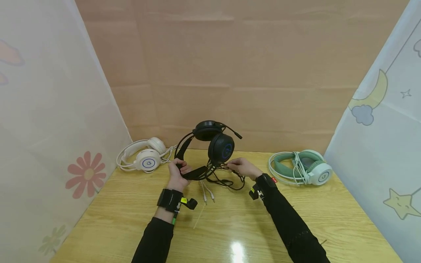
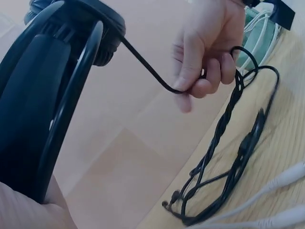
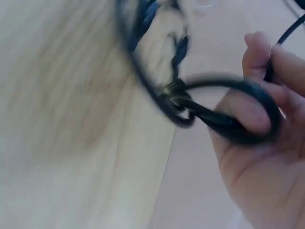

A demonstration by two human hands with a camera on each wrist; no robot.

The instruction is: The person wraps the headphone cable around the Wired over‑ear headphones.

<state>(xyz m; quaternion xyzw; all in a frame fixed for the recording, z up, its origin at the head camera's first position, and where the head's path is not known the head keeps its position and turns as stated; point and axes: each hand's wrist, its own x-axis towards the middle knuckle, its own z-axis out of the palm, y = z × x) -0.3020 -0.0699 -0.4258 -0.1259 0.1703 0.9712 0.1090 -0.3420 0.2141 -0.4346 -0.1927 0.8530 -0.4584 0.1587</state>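
My left hand (image 1: 177,175) grips the headband of a black headset (image 1: 221,148), held tilted above the table with its ear cups up and its microphone boom pointing right. To the right of it, my right hand (image 1: 244,167) pinches the headset's black cable (image 2: 151,71) between thumb and fingers. In the left wrist view the cable runs taut from an ear cup to those fingers. A twisted, tangled bundle of the same cable (image 2: 224,125) hangs down toward the table. In the right wrist view a cable loop (image 3: 238,138) lies against the fingers, blurred.
White headphones (image 1: 146,159) with a coiled cord lie at the back left. Green and white headphones (image 1: 319,173), cord wrapped, lie at the back right. White plugs (image 1: 205,199) rest on the wooden table (image 1: 223,226) below the headset. A brown paper wall (image 1: 236,73) stands behind.
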